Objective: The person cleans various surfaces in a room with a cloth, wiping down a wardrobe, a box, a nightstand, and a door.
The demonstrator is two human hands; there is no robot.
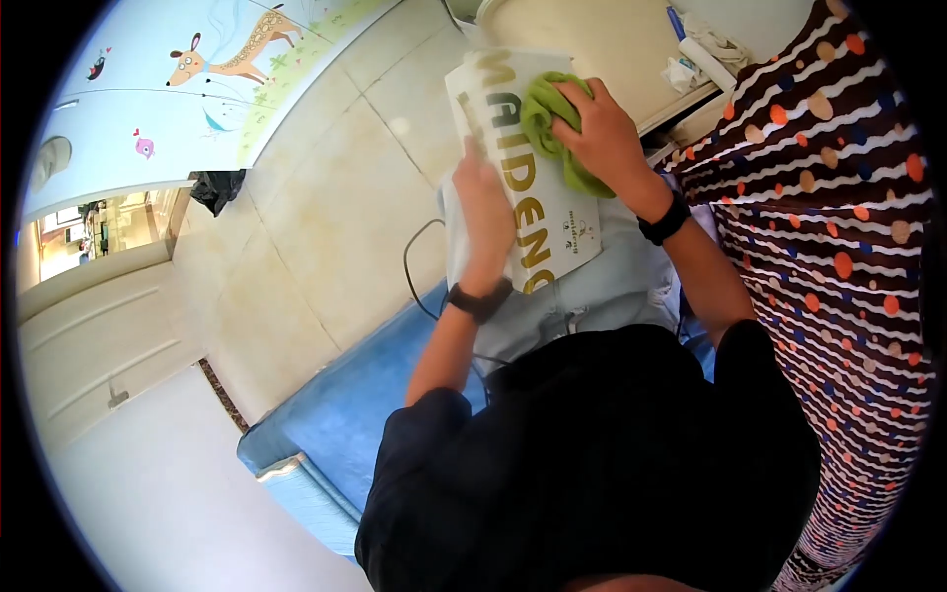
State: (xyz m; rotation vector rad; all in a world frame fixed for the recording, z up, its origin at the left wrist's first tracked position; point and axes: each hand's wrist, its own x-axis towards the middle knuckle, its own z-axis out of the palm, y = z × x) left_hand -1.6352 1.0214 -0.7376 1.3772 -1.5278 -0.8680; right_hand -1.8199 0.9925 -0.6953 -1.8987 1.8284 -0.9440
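A white box (559, 222) with large gold and grey letters is held over my lap, slightly tilted. Its left side is gripped by my left hand (481, 217), whose fingers are a little blurred. My right hand (604, 138) has its fingers closed around a bunched green cloth (546, 113), which lies against the upper right of the box's lettered face. Part of the cloth hangs down below the palm. Each wrist wears a dark band.
I sit on a blue-covered seat (345, 380) above a tiled floor (316, 197). A thin black cable loops at my left. A beige surface (592, 35) stands ahead, with crumpled tissue and a blue pen at its right. A patterned curtain (829, 247) hangs close on my right.
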